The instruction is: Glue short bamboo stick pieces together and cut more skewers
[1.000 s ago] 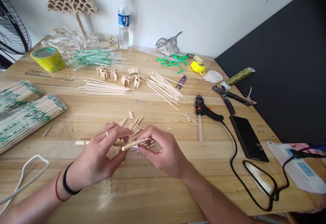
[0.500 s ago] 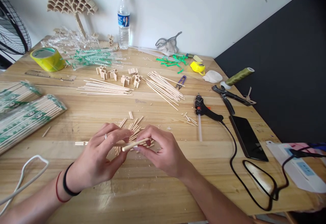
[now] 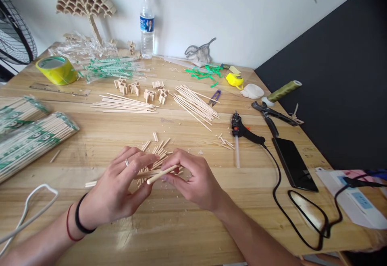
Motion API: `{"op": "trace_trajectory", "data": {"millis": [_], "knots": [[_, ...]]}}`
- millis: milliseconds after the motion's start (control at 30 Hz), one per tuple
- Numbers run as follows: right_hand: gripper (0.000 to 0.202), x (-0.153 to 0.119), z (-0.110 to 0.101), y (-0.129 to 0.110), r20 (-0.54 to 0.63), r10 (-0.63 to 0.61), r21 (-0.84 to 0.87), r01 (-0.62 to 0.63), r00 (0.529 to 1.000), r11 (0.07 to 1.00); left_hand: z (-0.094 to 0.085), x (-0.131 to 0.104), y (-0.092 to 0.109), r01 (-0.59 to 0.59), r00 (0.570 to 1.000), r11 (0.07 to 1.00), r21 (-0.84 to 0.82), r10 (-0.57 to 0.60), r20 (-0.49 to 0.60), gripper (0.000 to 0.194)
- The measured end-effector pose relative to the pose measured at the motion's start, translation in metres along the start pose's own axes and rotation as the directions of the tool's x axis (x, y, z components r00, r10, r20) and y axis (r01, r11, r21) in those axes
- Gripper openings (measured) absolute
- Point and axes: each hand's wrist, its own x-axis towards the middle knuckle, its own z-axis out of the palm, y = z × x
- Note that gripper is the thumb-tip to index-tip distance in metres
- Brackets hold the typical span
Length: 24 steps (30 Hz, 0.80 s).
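Long pale wooden sticks (image 3: 91,184) run beneath my left hand (image 3: 122,183), whose fingers and thumb close round them; their ends stick out on its left side. My right hand (image 3: 187,179) pinches a short round stick (image 3: 162,174) between thumb and forefinger. This short stick crosses the long ones at a slant, its near end pointing left, close to my left thumb. Where the sticks meet inside my right fingers is hidden. Just behind both hands lies a loose pile of short cut sticks (image 3: 160,150) on the wooden table (image 3: 175,233).
Long sticks (image 3: 196,102) and small stick clusters (image 3: 149,95) lie farther back. A glue gun (image 3: 242,131), black phone (image 3: 294,164), pliers (image 3: 269,115) and cable (image 3: 276,185) are at right. Packed sticks (image 3: 36,145) and yellow tape (image 3: 57,70) lie left; a bottle (image 3: 147,26) stands behind.
The short stick's near end has moved slightly right and down. At the left, the long sticks' ends have shifted a little down and left. Both hands stay nearly in place.
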Motion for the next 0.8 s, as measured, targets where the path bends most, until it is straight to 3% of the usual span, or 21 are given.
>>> {"op": "trace_trajectory", "data": {"millis": [233, 467, 700, 800], "knots": [[0.007, 0.0014, -0.0010, -0.0037, -0.004, 0.005, 0.009, -0.005, 1.000, 1.000, -0.0003, -0.0016, -0.0033, -0.076, 0.997, 0.997, -0.009, 0.076, 0.000, 0.051], [0.005, 0.0008, -0.0007, -0.0036, -0.001, 0.010, 0.008, -0.010, 1.000, 1.000, 0.0006, -0.0015, -0.0038, -0.067, 0.998, 0.997, -0.034, 0.067, -0.001, 0.052], [0.008, -0.0004, -0.0010, -0.0022, 0.000, 0.019, 0.016, -0.019, 1.000, 1.000, -0.0003, -0.0028, -0.0005, 0.078, 0.996, 0.994, -0.083, -0.073, 0.053, 0.054], [0.006, -0.0006, -0.0010, -0.0023, 0.009, 0.030, 0.016, -0.030, 1.000, 0.999, -0.0003, -0.0014, -0.0007, 0.080, 0.996, 0.991, -0.104, -0.075, 0.050, 0.055]]}}
